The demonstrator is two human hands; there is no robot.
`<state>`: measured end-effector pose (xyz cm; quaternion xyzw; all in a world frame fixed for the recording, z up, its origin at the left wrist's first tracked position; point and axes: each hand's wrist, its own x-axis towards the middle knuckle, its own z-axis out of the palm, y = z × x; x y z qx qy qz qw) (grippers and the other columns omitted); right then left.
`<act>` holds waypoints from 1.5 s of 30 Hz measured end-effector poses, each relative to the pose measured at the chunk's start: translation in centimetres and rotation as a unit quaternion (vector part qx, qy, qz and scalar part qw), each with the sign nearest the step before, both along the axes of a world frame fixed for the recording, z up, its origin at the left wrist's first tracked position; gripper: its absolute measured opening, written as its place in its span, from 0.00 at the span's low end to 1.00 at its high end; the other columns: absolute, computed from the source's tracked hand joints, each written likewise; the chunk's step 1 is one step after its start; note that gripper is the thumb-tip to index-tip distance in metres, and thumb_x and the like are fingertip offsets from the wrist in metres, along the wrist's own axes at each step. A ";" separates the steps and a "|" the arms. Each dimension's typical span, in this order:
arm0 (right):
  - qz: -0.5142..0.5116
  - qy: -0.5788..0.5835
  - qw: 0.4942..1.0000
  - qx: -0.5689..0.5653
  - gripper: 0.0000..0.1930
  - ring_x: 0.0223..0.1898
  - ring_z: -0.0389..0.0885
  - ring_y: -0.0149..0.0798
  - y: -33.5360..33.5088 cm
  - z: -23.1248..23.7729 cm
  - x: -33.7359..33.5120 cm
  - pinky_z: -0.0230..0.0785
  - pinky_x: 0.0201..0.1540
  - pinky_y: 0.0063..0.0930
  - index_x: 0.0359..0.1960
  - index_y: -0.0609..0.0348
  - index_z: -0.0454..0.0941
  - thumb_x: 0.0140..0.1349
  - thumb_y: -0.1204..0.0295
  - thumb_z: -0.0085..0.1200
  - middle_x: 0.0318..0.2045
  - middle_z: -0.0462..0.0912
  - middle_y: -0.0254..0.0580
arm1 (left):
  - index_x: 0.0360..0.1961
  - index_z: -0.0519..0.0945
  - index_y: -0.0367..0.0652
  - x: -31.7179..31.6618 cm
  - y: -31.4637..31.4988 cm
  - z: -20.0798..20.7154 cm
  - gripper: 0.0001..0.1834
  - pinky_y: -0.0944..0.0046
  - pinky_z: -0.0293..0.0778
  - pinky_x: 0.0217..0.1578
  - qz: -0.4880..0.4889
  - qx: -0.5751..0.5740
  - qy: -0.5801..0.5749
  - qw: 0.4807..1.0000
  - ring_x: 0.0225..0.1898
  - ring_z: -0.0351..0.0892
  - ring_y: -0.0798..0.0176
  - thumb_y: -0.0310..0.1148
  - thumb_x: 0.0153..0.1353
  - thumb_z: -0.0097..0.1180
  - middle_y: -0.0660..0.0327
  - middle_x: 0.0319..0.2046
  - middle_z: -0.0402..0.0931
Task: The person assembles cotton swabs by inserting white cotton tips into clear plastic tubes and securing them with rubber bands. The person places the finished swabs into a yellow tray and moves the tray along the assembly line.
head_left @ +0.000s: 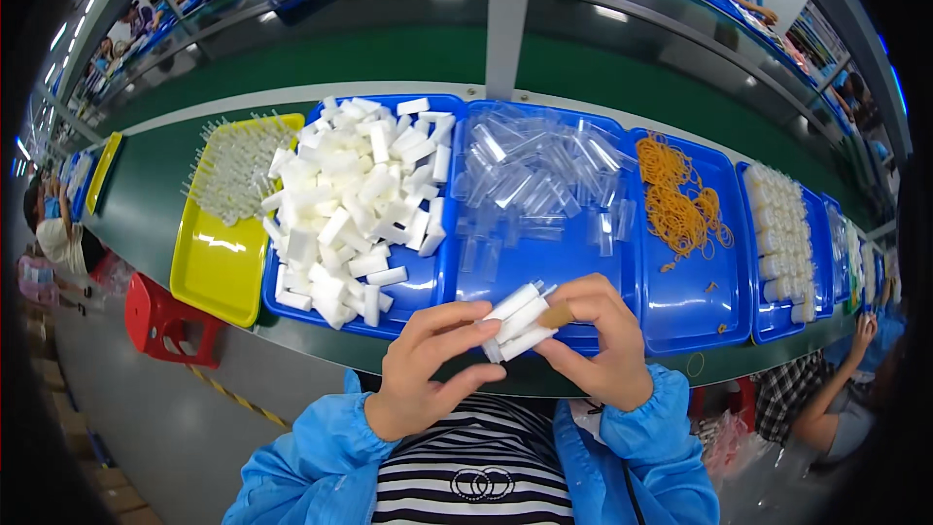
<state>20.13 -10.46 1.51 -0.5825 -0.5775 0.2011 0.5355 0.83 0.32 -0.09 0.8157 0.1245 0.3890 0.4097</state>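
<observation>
In front of my chest, over the table's near edge, I hold a small bundle of white foam blocks (518, 317) with clear plastic pieces showing at its ends. My left hand (428, 355) pinches the bundle's left side between fingers and thumb. Closed round the other end is my right hand (604, 340). A tan-brown patch (557, 315) lies by its fingers; whether it is a finger cover or a band I cannot tell. Beyond the hands, a blue tray holds clear plastic sleeves (530, 170). Loose white foam blocks (360, 194) heap high in the tray left of it.
Rubber bands (675, 190) lie in a blue tray to the right, with rows of whitish bundles (779, 238) beyond. At left, a yellow tray (219, 267) carries thin clear sticks (238, 165). A metal post (507, 29) rises behind; a red stool (160, 316) stands lower left. Other people work nearby.
</observation>
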 end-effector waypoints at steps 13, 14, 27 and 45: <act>0.020 0.057 0.995 -0.079 0.14 0.56 0.76 0.46 1.2 0.3 0.8 0.60 0.61 0.46 0.38 0.55 0.82 0.50 0.72 0.71 0.46 0.83 0.39 | 0.51 0.74 0.35 -0.7 0.8 -2.6 0.27 0.60 0.81 0.52 0.004 -0.148 -0.002 0.989 0.55 0.76 0.55 0.17 0.49 0.70 0.48 0.53 0.70; 0.008 0.092 0.992 -0.084 0.14 0.56 0.76 0.46 1.3 0.2 0.6 0.60 0.61 0.46 0.38 0.55 0.82 0.50 0.72 0.71 0.46 0.83 0.40 | 0.51 0.74 0.35 -0.5 0.9 -2.6 0.27 0.60 0.80 0.52 0.008 -0.123 0.002 0.992 0.54 0.76 0.55 0.17 0.49 0.71 0.48 0.53 0.70; -0.036 0.178 0.951 -0.251 0.14 0.41 0.78 0.30 0.2 2.4 0.0 0.70 0.41 0.21 0.42 0.60 0.75 0.57 0.77 0.66 0.40 0.80 0.41 | 0.51 0.73 0.34 1.2 0.7 -2.9 0.27 0.61 0.82 0.50 -0.024 -0.271 -0.043 0.961 0.53 0.77 0.57 0.15 0.50 0.69 0.51 0.53 0.67; 0.075 0.115 0.984 -0.116 0.10 0.37 0.78 0.39 -0.7 0.1 1.4 0.71 0.42 0.30 0.41 0.60 0.79 0.58 0.79 0.61 0.36 0.79 0.41 | 0.52 0.72 0.37 1.5 1.1 -2.3 0.27 0.60 0.80 0.51 -0.106 -0.287 0.037 0.951 0.56 0.74 0.57 0.20 0.52 0.70 0.52 0.57 0.65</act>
